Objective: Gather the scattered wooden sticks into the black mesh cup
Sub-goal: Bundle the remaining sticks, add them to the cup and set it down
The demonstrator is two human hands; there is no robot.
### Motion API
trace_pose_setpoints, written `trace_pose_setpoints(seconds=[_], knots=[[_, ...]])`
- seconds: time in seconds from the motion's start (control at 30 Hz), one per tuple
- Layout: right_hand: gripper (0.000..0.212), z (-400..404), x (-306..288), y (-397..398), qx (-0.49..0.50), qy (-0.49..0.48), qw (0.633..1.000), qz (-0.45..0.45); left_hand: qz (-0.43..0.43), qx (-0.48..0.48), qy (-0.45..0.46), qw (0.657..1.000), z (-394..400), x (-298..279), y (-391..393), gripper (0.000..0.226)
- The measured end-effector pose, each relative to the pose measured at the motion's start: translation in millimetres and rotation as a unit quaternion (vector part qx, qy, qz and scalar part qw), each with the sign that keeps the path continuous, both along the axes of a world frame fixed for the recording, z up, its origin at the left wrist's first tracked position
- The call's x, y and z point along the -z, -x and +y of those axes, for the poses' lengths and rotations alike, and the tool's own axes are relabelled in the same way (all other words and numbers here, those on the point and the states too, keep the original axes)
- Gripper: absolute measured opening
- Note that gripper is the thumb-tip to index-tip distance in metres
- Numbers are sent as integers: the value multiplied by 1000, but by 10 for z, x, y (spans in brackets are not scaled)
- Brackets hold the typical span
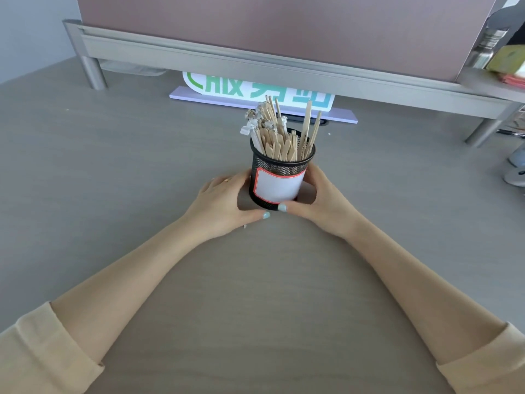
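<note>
**Cup of sticks held between both hands**

The black mesh cup (279,177) is seen standing upright on the grey worktop (113,155), and it serves here as the landmark. It is packed with wooden sticks (284,137), which stand on end and rise above its rim; some at the back left of the bundle are tipped with crumpled white paper. A white label with a red border is fixed to the near side of the cup.

The cup is cupped from both sides. The left hand (224,203) is pressed against the cup's left wall, its fingers (244,177) curled round the side and its thumb laid along the base at the front. The right hand (324,197) is held the same way against the right wall, its thumb meeting the base just beside the left thumb. Both thumbnails are painted pale blue, and cream sleeves are pushed up both forearms.

Behind the cup, a white sign (255,89) with green and blue characters is seen lying under a grey metal shelf (284,66). Far to the right of the cup, a metal flask (483,49) is standing at the shelf's end.
</note>
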State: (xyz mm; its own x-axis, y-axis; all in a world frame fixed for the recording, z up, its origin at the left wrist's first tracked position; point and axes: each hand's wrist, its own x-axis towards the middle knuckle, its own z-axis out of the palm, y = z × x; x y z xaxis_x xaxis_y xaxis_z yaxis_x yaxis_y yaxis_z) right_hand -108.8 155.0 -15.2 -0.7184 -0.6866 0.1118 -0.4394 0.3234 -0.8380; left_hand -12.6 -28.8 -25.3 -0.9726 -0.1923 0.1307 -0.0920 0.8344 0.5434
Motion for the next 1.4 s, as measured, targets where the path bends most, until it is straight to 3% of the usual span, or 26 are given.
trace_pose_setpoints(seconds=[0.1,0.23,0.4,0.63,1.0,1.4], knots=[[77,73,25,-16,21,-83,992,87,20,3,-17,1000,14,-13,73,74],[60,118,10,-8,58,-40,996,62,42,18,-53,998,43,-18,166,62],[59,249,0,176,81,25,996,26,68,46,-125,989,128,-33,396,59],[59,500,4,718,147,49,987,39,56,100,-141,983,350,-45,1212,59],[61,814,-12,1482,209,0,977,31,34,154,-95,983,572,-25,2277,61],[58,841,21,1595,197,-49,978,50,38,159,-59,985,603,20,2367,61]])
